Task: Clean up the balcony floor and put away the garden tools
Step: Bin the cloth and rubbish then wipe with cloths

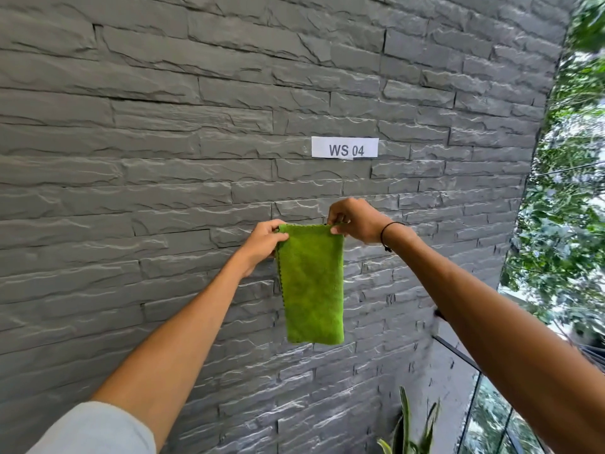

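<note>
A: Green cloth (311,283) up at chest height in front of the grey stone wall (163,126), hanging free, folded into a long narrow strip. Cannot tell whether touching the wall behind.

B: Grip?

A: Left hand (262,245) pinching the top left corner, thumb over the front, fingers curled behind. Right hand (355,221) pinching the top right corner, fingertips tight on the edge. Both closed on fabric, top edge pulled taut between them.

B: Handling?

A: Looks light and limp, probably microfibre or terry. Drapes straight down, no stiffness at all. Not fragile, not slippery; fuzzy nap should give plenty of friction. Best taken at the corners or along the top edge, as now. One-corner hold likely lets the fold fall open.

B: Texture, shape?

A: Bright lime green, short pile, slightly mottled. Zigzag stitched trim down the left edge. Rectangular, bottom corners a bit rounded, lower edge thick from the fold.

B: Surroundings?

A: Wall of stacked split-face slabs, rough, dark grey, glossy highlights. White paper label (344,147) reading "WS 04" stuck above the hands. Black cord bracelet (388,235) on right wrist. Pale sleeve (98,430) on left upper arm. Spiky striped plant (406,427) at bottom, glass railing (474,404) lower right, trees beyond.

B: Hook or peg?

A: None visible.
</note>
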